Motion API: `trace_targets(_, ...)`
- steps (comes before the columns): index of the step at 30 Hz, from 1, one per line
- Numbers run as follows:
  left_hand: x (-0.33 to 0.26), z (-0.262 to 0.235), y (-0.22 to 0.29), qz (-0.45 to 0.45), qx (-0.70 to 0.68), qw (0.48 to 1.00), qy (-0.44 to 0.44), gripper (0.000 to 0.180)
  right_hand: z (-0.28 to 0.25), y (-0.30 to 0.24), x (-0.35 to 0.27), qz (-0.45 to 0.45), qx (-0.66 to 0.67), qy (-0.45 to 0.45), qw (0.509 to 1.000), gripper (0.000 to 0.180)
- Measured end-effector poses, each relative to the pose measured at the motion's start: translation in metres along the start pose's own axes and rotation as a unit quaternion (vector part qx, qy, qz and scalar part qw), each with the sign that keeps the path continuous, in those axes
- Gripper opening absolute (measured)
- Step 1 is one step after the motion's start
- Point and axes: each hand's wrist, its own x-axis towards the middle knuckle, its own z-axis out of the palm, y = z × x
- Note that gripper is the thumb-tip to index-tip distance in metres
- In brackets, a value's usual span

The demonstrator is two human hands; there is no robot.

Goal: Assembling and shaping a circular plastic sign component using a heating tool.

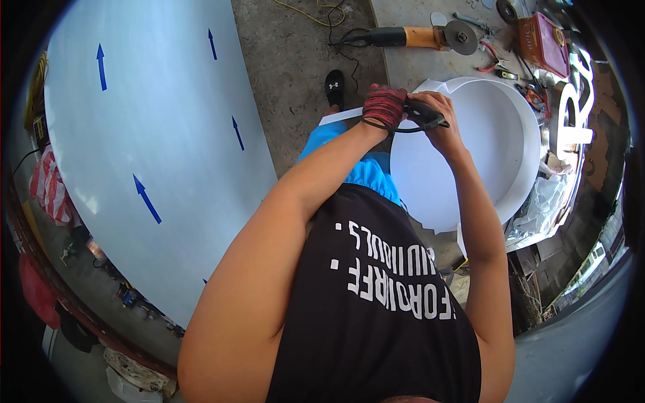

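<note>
My left hand [384, 106], in a red and black knit glove, is closed at a narrow white strip [342, 116] that runs out to its left. Bare, my right hand [437, 111] is wrapped round a black handheld tool [424, 115] with a cord; its exact kind I cannot make out. The cord loops under the left wrist. Both hands meet at the upper left rim of a big round white piece [531, 134] with a low upright wall. The tool's working end is hidden by the hands.
An orange angle grinder [420, 37] lies on the grey table [403, 64]. Near it are red-handled pliers [494, 60], a red tub [543, 46] and white letter shapes [571, 121]. A large pale sheet with blue arrows [188, 134] fills the left side. Clear plastic [541, 205] lies at right.
</note>
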Motion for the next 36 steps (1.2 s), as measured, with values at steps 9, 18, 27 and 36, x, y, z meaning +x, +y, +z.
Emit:
trace_targets(9, -0.005, -0.019, -0.008, -0.062, -0.012, 0.995, -0.076, 0.058, -0.005, -0.006, 0.004, -0.001, -0.01, -0.01, 1.0, 0.042)
trace_targets(18, -0.012, -0.026, -0.008, -0.102, -0.048, 0.987, -0.113, 0.059, -0.002, -0.002, 0.006, 0.013, -0.031, -0.035, 0.999, 0.045)
trace_targets(27, -0.006, -0.017, -0.008, -0.125, -0.067, 0.981, -0.133, 0.054, -0.001, -0.003, 0.005, 0.01, -0.027, -0.034, 0.999, 0.044)
trace_targets(36, -0.002, -0.009, -0.006, -0.123, -0.061, 0.983, -0.126, 0.053, 0.0, 0.0, 0.003, 0.0, -0.048, -0.025, 0.999, 0.042)
